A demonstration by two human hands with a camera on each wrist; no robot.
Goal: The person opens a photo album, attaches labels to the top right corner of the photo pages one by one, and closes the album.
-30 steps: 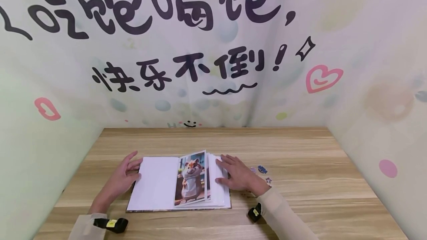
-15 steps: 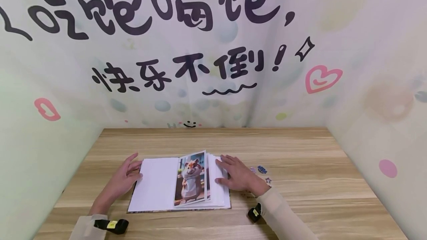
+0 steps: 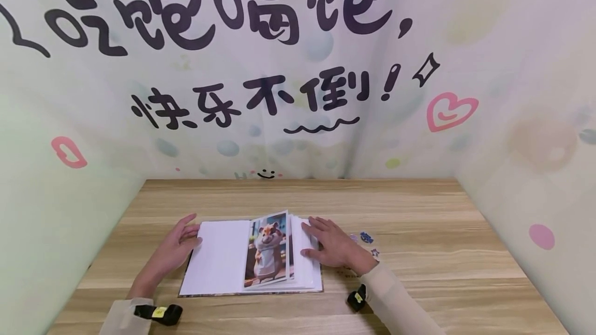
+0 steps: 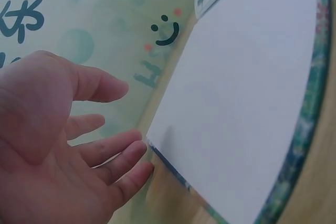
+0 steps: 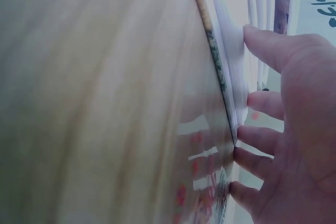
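Note:
An open photo album (image 3: 216, 257) lies on the table, its left side a blank white page. A picture of a hamster in a white apron (image 3: 266, 252) stands slightly raised on the pages right of the spine. At the album's left edge is my left hand (image 3: 172, 247), fingers loosely spread, thumb tip right at the border. In the left wrist view nothing lies between that hand's thumb and fingers (image 4: 121, 156). My right hand (image 3: 332, 242) rests with extended fingers on the right-hand pages. The right wrist view has its fingertips along the page stack (image 5: 234, 72).
Small stickers, including a blue one (image 3: 366, 237) and a star (image 3: 375, 252), lie on the wooden table (image 3: 419, 211) beside my right hand, which partly covers others. A printed curtain (image 3: 261, 143) with large lettering closes off the back, and pale walls flank both sides.
My left hand has shifted slightly right, its thumb reaching a little further over the album's left edge. The right hand and the raised picture stay as they were.

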